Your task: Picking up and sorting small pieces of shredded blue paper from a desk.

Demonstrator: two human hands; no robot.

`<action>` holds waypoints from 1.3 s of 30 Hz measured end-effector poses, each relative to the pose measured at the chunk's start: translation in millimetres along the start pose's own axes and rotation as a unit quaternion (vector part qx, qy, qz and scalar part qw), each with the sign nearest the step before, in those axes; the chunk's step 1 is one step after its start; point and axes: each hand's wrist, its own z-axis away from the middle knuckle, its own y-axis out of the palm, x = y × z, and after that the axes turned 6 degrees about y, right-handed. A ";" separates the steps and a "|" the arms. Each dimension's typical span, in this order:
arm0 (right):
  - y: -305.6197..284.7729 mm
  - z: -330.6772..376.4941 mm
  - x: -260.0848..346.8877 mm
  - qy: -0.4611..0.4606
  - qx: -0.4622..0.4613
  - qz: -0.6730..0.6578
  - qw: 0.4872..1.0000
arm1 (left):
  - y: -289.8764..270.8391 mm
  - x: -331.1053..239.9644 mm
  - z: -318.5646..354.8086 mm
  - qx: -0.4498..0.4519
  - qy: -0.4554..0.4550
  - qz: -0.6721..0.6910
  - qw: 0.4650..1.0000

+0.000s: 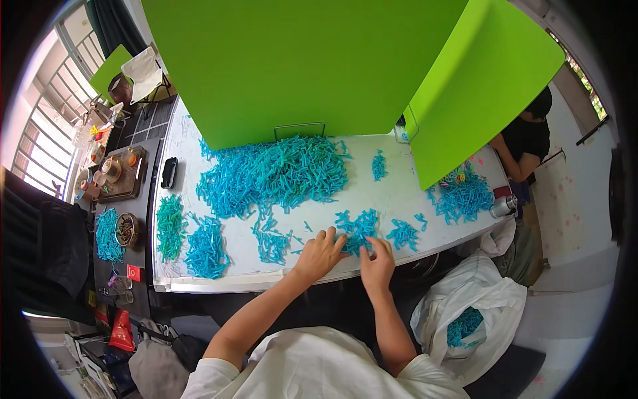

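Note:
Small stick-like blue plastic pieces lie in a loose cluster (359,223) near the front edge of the white table. My left hand (321,254) is at the cluster's left side, its bent fingers apart and touching the nearest pieces. At the front right of the same cluster is my right hand (377,265), thumb and forefinger drawn in toward each other. Whatever sits between those fingertips is too small to make out. A smaller group of blue pieces (403,234) lies just right of my right hand, and a scattered group (271,243) lies left of my left hand.
A large heap of blue-green pieces (286,169) sits before an upright green panel (299,66). A second green panel (478,86) slants at right, near another person (528,143). An open white sack (492,286) stands lower right. A black tray (169,173) lies at left.

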 end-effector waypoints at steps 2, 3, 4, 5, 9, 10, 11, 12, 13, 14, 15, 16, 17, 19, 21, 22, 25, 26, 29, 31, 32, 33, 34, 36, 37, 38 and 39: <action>8.7 5.7 0.0 -0.007 0.000 -0.003 1.000 | 3.2 4.0 1.8 -0.008 0.010 0.009 1.000; 13.0 8.0 -1.7 -0.013 -0.001 -0.005 1.000 | 3.5 5.2 2.2 -0.022 0.011 0.027 0.999; 15.7 8.8 -3.1 -0.019 -0.001 -0.007 1.000 | 3.8 6.3 2.6 -0.036 0.012 0.046 0.998; 17.2 8.8 -4.5 -0.019 -0.001 -0.007 1.000 | 4.1 7.5 2.8 -0.036 0.012 0.046 0.998; 18.6 8.4 -4.6 -0.027 -0.003 -0.010 1.000 | 2.9 11.9 1.9 -0.070 -0.002 0.133 0.989; 18.0 8.2 -3.4 -0.018 -0.001 -0.027 0.999 | 2.4 12.6 1.0 -0.077 -0.015 0.161 0.984; 16.6 9.7 -1.3 -0.019 -0.001 -0.027 0.999 | 1.4 13.4 1.3 -0.077 -0.015 0.161 0.984; 13.6 11.9 5.0 -0.003 0.004 -0.045 0.999 | -1.4 14.5 1.6 -0.083 -0.032 0.193 0.977; 11.6 14.0 9.8 0.013 0.008 -0.062 0.998 | -4.0 15.1 1.8 -0.089 -0.049 0.224 0.969; 11.4 15.8 11.9 0.012 0.008 -0.062 0.998 | -6.4 15.4 1.6 -0.090 -0.049 0.224 0.969; 11.5 18.4 13.2 0.031 0.000 -0.085 0.996 | -10.2 14.9 1.4 -0.114 -0.076 0.266 0.954; 11.1 21.1 14.2 0.050 -0.008 -0.108 0.993 | -13.9 14.0 1.1 -0.138 -0.103 0.307 0.936; 9.9 24.4 15.0 0.050 -0.008 -0.109 0.993 | -17.4 12.9 1.1 -0.137 -0.103 0.307 0.936; 7.2 29.7 17.8 0.087 -0.012 -0.168 0.982 | -31.1 8.3 -0.2 -0.180 -0.153 0.340 0.910; 12.2 30.3 28.1 0.199 0.052 -0.378 0.903 | -41.0 -1.2 3.3 -0.186 -0.158 0.361 0.900; 13.9 30.6 31.7 0.298 0.113 -0.561 0.764 | -45.5 -7.6 6.1 -0.192 -0.163 0.383 0.889; 25.9 38.8 37.9 0.385 0.226 -0.674 0.588 | -54.6 -33.6 15.1 -0.220 -0.180 0.396 0.873; 31.4 41.9 46.5 0.422 0.245 -0.708 0.510 | -54.4 -37.1 18.5 -0.221 -0.182 0.395 0.873; 39.6 42.9 58.9 0.426 0.291 -0.722 0.462 | -52.3 -39.6 31.1 -0.225 -0.165 0.152 0.948; 50.4 47.3 48.4 0.412 0.306 -0.750 0.417 | -60.5 -37.3 31.8 -0.260 -0.163 0.151 0.940; 55.5 49.5 43.5 0.412 0.306 -0.750 0.416 | -63.7 -36.0 32.4 -0.294 -0.159 0.151 0.930; 59.3 50.2 44.6 0.395 0.311 -0.749 0.432 | -63.4 -33.1 35.7 -0.295 -0.161 0.148 0.930; 62.3 51.0 45.5 0.377 0.314 -0.747 0.448 | -60.9 -29.3 40.2 -0.290 -0.174 0.200 0.920; 61.6 51.8 52.4 0.406 0.295 -0.711 0.493 | -54.8 -22.6 50.4 -0.285 -0.187 0.250 0.906; 59.0 49.8 57.8 0.437 0.294 -0.674 0.519 | -51.9 -19.8 56.2 -0.255 -0.281 0.409 0.829; 58.3 48.9 60.5 0.466 0.293 -0.634 0.543 | -49.7 -16.1 62.1 -0.215 -0.363 0.553 0.718; 58.1 49.4 63.1 0.458 0.282 -0.625 0.565 | -78.6 -15.8 57.6 -0.153 -0.439 0.645 0.606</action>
